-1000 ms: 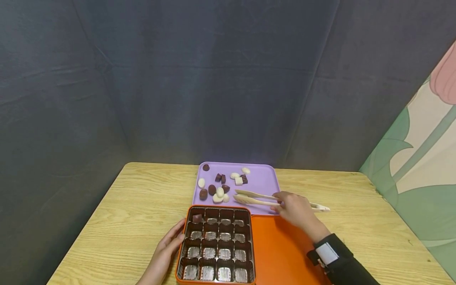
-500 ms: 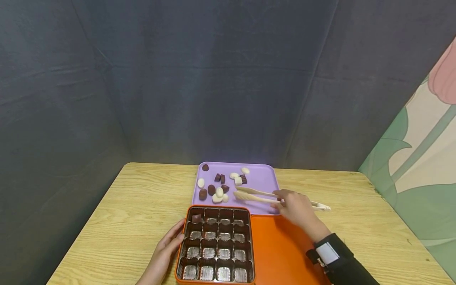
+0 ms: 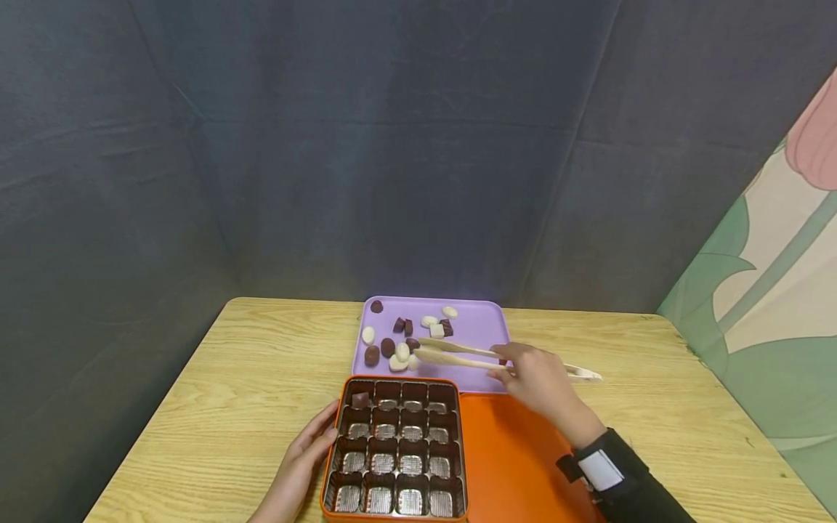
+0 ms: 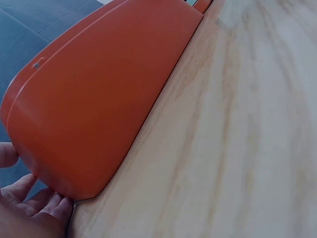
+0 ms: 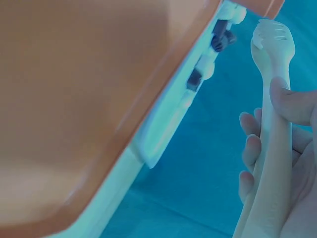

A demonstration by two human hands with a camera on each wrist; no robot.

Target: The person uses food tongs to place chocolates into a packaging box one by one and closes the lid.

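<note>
My left hand (image 3: 304,454) rests against the left side of an orange box (image 4: 99,104), its fingers touching the box's corner. Inside the box is a dark divided insert (image 3: 410,465); one brown chocolate (image 3: 361,400) sits in its far-left compartment. My right hand (image 3: 539,381) grips pale tongs (image 3: 467,363), thumb on one arm and fingers round the other. The tongs' tips are slightly apart over a purple tray (image 3: 480,327), beside a brown chocolate (image 3: 412,343) and a small white chocolate (image 3: 413,362). Nothing shows between the tips.
More chocolates lie scattered on the tray, among them a white square (image 3: 437,331), a striped dark piece (image 3: 447,327) and a brown one (image 3: 376,306) at the back left. An orange lid (image 3: 516,465) lies right of the box. A dark curtain (image 3: 392,145) hangs behind the wooden table (image 3: 216,407).
My right hand has moved the tongs a little to the left, bringing their tips closer to the cluster of chocolates. The left hand and the box have stayed in place.
</note>
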